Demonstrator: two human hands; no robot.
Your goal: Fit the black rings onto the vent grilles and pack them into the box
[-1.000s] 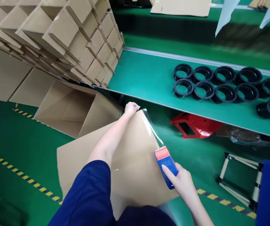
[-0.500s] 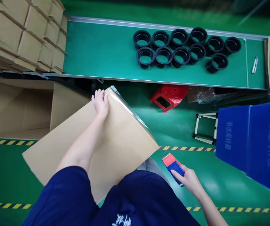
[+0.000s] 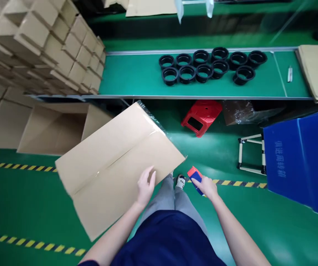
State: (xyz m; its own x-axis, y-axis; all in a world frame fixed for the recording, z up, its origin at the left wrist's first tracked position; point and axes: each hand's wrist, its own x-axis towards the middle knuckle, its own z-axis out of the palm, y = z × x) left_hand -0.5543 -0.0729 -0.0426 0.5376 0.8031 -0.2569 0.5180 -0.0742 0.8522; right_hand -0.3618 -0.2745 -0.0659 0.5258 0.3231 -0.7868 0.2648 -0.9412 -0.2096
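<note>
A large cardboard box [image 3: 103, 184] stands tilted in front of me, its long seam running diagonally across the face. Clear tape [image 3: 154, 122] sticks out along its upper right edge. Over the near part of that face is my left hand [image 3: 146, 184], thumb apart from the fingers; whether it presses on the cardboard I cannot tell. My right hand [image 3: 209, 187] is wrapped round a red-and-blue tape dispenser [image 3: 196, 179], held in the air to the right of the box. The dispenser's lower end is partly covered by the fingers.
Several black ring-shaped cups [image 3: 186, 74] stand on the green bench [image 3: 131, 75]. Stacked cartons [image 3: 72, 48] rise at left, above an open cardboard box [image 3: 56, 129]. Under the bench sits a red stool [image 3: 203, 114]. A beige frame [image 3: 251, 153] and blue panels [image 3: 300, 159] are at right.
My left hand has left the box's upper edge and come down to its near part. The seam now shows. The dispenser in my right hand has moved slightly up and left in view.
</note>
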